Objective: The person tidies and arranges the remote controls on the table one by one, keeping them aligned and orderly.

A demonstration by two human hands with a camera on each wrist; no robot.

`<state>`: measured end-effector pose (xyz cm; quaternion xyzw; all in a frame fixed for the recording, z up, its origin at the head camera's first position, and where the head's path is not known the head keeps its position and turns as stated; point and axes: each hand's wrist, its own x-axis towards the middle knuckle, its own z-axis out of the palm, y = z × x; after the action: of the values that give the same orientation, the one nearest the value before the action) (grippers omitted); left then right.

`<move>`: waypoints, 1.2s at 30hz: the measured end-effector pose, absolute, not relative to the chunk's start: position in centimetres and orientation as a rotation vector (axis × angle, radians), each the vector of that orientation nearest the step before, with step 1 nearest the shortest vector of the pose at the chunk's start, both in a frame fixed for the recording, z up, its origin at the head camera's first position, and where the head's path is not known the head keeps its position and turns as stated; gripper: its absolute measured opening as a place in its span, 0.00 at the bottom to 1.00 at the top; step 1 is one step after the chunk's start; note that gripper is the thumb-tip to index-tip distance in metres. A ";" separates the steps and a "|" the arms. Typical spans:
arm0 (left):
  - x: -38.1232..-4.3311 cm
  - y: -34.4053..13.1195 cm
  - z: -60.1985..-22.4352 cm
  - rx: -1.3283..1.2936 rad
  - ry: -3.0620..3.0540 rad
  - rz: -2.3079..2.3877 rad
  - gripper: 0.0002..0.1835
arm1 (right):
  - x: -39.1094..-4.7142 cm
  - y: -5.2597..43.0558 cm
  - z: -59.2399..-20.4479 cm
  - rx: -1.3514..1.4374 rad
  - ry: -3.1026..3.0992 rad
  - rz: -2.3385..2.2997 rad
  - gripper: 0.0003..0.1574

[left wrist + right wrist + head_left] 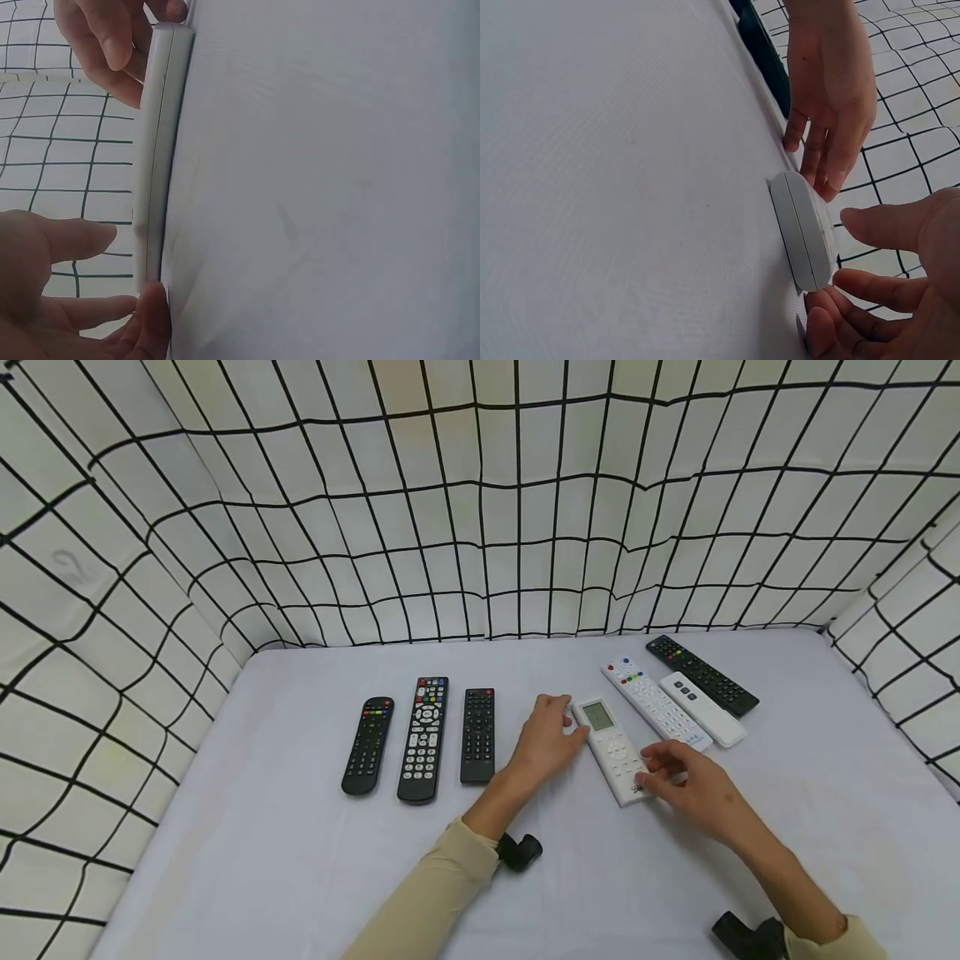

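Observation:
A white air-conditioner remote (613,745) with a small grey screen lies aslant on the white-covered table between both hands. At its upper left is my left hand (546,742), fingertips at the screen end and thumb beside the edge. My right hand (701,789) is along the lower right edge, its fingers loosely bent. Seen from the left wrist, the remote's side (156,157) stands between the hands, with the left thumb (90,238) apart from it. In the right wrist view, right fingertips touch the remote's end (802,232), while the right thumb (877,225) stands off it.
Three black remotes stand in a row on the left: one slim (367,746), one long (423,739), one shorter (477,735). To the right lie a white button remote (656,703), a small white remote (702,708) and a black remote (702,675). Black netting (517,485) borders the table.

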<state>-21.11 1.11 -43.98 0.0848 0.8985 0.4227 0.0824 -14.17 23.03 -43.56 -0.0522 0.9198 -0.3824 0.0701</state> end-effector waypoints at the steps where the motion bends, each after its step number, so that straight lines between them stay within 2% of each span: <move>1: -21.2 1.2 -44.1 0.257 2.688 1.261 0.32 | -14.1 23.0 -43.6 -0.158 2.764 -1.146 0.28; 7: -21.4 1.6 -44.3 0.243 2.707 1.243 0.32 | -13.8 22.7 -43.6 -0.165 2.751 -1.118 0.41; 12: -21.5 1.8 -44.5 0.234 2.725 1.210 0.33 | -13.6 22.6 -43.9 -0.245 2.781 -1.103 0.46; 26: -21.4 1.6 -44.6 0.225 2.714 1.209 0.30 | -13.7 22.2 -44.1 -0.247 2.803 -0.989 0.49; 36: -21.4 1.5 -44.4 0.252 2.688 1.281 0.29 | -13.8 22.5 -43.5 -0.257 2.799 -0.991 0.47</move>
<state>-21.36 1.54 -44.38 0.0840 0.8968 0.4275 0.0766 -13.77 22.49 -43.51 -0.0859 0.9361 -0.3313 0.0805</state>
